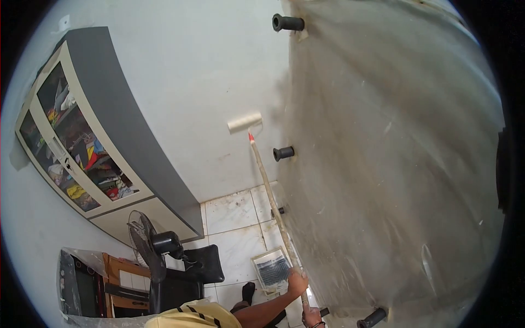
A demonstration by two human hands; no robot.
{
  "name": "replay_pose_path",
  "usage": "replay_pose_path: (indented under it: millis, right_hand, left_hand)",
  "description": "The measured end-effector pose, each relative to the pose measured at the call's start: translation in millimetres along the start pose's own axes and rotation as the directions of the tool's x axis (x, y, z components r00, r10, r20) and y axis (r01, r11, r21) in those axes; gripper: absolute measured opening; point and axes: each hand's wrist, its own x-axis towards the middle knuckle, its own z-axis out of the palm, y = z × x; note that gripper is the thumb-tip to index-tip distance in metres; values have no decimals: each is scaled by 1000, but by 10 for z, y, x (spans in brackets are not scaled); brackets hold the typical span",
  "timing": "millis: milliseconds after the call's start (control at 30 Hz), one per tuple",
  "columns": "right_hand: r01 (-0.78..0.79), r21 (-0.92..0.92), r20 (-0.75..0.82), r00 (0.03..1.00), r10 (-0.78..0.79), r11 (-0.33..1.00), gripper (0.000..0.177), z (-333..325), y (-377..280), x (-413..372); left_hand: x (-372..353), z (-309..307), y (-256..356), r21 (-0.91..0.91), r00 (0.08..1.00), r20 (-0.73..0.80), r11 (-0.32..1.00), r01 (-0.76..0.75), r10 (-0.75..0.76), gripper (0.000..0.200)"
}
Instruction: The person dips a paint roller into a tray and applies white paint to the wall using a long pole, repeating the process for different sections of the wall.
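A paint roller [245,122] with a pale cream sleeve touches the white wall [208,71]. Its red-ended handle is fixed to a long, paint-stained wooden pole [273,205] that slants down toward me. My left hand [298,282] is closed around the pole near its lower part. Farther down, at the bottom edge of the view, my right hand [312,317], with a dark band at the wrist, also grips the pole; part of it is cut off. Below the pole, a paint tray [272,270] with a dark ridged surface lies on the tiled floor.
Plastic sheeting [383,164] covers a large surface at right, with black cylindrical pegs [283,153] sticking out. At left stands a glass-door cabinet [136,120]. A black fan [158,243] sits by a black chair [205,263]. Marked white tiles [238,251] cover the floor.
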Motion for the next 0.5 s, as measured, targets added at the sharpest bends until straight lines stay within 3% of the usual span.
replay_pose_path:
  millis: [100,167,200,233,333,367,433,500]
  right_hand:
    - [99,-54,-14,995,-100,994,60,-26,143,191]
    - [172,-76,-15,985,-174,982,61,17,140,320]
    - [235,-96,-1,972,-236,967,62,46,106,416]
    - [299,-116,15,954,-300,947,63,58,-8,435]
    - [266,-48,67,963,-263,963,64,68,-490,409]
    - [270,-48,71,961,-266,962,64,107,-513,496]
    - [442,-5,48,896,-441,897,63,222,-553,712]
    - [411,54,77,907,-414,910,62,269,-646,695]
  left_hand:
    - [-41,-176,358,-49,995,60,995,87,-84,44]
    - [13,-219,413,68,996,-62,996,-57,61,44]
    - [74,-258,452,68,996,-64,996,-54,58,44]
    - [161,-307,504,35,992,-98,996,-79,82,45]
    - [536,-546,761,-88,983,-163,991,-100,85,46]
    - [560,-864,1198,-144,985,-165,987,-65,41,44]
    - [805,-1374,1835,-305,993,-112,953,0,-36,42]
    - [1203,-1401,1835,-405,996,-58,913,41,-71,41]
